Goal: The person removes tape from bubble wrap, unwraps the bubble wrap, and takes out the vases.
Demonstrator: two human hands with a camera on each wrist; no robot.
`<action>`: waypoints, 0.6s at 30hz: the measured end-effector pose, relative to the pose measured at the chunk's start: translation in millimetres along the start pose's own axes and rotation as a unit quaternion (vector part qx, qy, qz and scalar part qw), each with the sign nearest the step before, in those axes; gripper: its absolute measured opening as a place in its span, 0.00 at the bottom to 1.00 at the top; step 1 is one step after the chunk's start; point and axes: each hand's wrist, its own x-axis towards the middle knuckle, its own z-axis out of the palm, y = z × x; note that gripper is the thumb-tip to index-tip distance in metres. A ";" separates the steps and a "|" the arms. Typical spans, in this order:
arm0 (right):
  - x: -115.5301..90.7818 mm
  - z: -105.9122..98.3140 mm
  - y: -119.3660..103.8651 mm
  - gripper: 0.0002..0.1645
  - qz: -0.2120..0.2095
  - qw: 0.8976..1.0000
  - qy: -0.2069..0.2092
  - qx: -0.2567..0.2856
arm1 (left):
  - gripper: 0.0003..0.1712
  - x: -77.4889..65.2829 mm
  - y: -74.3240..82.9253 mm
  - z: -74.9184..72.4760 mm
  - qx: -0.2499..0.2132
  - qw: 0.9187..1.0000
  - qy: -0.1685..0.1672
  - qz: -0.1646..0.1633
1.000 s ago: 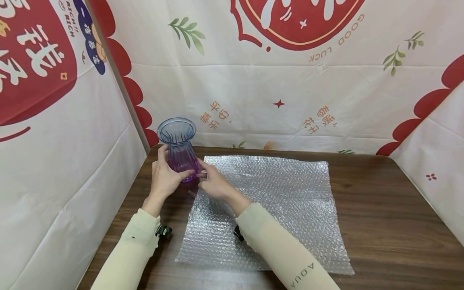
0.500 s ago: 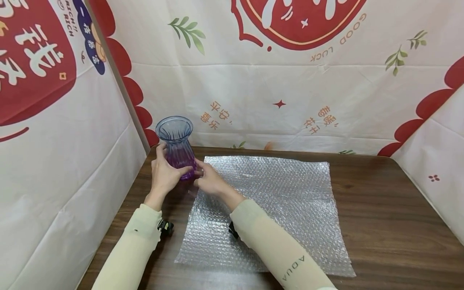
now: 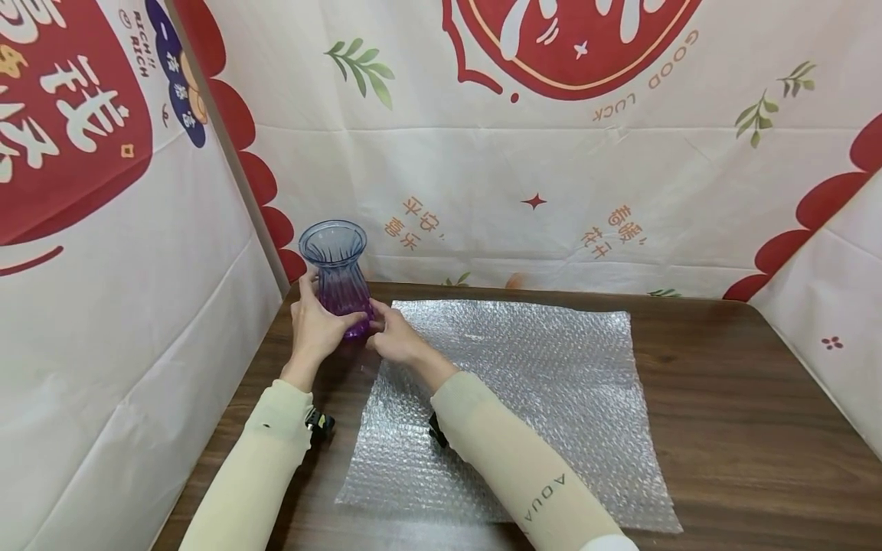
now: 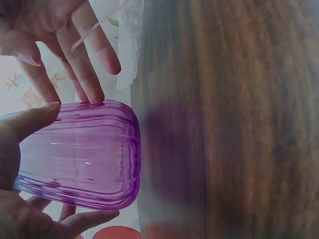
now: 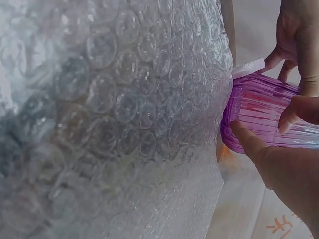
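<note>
A ribbed glass vase (image 3: 342,287), blue at its flared mouth and purple at its base, is at the table's far left. My left hand (image 3: 315,325) grips it, thumb across the front and fingers round the far side. My right hand (image 3: 400,337) touches the vase's right side low down. In the left wrist view its fingers (image 4: 82,62) are mostly straight against the purple glass. Beside the base in the right wrist view is a small translucent strip (image 5: 249,68). Whether the base touches the table is unclear.
A sheet of bubble wrap (image 3: 537,383) lies flat across the middle of the brown wooden table (image 3: 744,428), partly under my right forearm. Printed white cloth (image 3: 482,168) hangs behind the table and along both sides.
The vase has shifted slightly up and left in the head view, both hands moving with it. My right forearm has drawn a little to the left. The bubble wrap stays in place.
</note>
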 end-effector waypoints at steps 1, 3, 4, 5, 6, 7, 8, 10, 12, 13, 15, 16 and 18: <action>1.0 -0.1 0.5 0.56 0.000 1.000 0.000 0.001 | 0.65 0.8 -0.3 0.5 0.001 1.000 -0.001 0.001; 2.3 0.0 0.6 0.57 0.000 1.000 -0.004 0.006 | 0.65 1.6 -0.7 0.7 0.004 1.000 0.000 0.000; 3.1 0.4 0.7 0.57 -0.001 1.000 -0.006 0.008 | 0.65 1.9 -1.0 0.5 0.006 1.000 0.000 -0.002; 4.0 0.8 0.8 0.57 -0.003 1.000 -0.009 0.009 | 0.65 2.1 -1.1 -0.1 0.008 1.000 0.001 -0.004; 4.8 1.4 0.8 0.57 -0.006 1.000 -0.012 0.009 | 0.65 2.1 -1.3 -0.6 0.009 1.000 0.002 -0.006; 5.8 2.0 1.0 0.57 -0.008 1.000 -0.015 0.007 | 0.66 2.4 -1.7 -1.2 0.010 1.000 0.003 -0.009; 6.6 2.5 0.9 0.57 -0.010 1.000 -0.018 0.007 | 0.66 2.4 -1.9 -1.9 0.010 1.000 0.004 -0.010; 8.6 3.6 1.3 0.58 -0.012 1.000 -0.022 0.004 | 0.66 2.9 -2.3 -2.8 0.011 1.000 0.004 -0.012; 10.2 4.0 1.5 0.58 -0.012 1.000 -0.022 0.001 | 0.66 4.1 -3.1 -2.6 0.008 1.000 0.004 -0.011; 10.9 4.0 1.7 0.58 -0.010 1.000 -0.021 0.001 | 0.66 4.8 -3.6 -2.4 0.006 1.000 0.003 -0.011; 11.8 3.8 1.9 0.58 -0.008 1.000 -0.019 -0.001 | 0.66 6.3 -4.4 -1.5 0.004 1.000 0.002 -0.012; 12.0 3.3 2.0 0.59 -0.006 1.000 -0.018 -0.003 | 0.67 7.1 -5.0 -1.0 0.001 1.000 0.001 -0.015; 12.6 2.6 2.6 0.59 -0.003 1.000 -0.018 -0.006 | 0.67 8.4 -6.1 0.4 -0.005 1.000 0.002 -0.022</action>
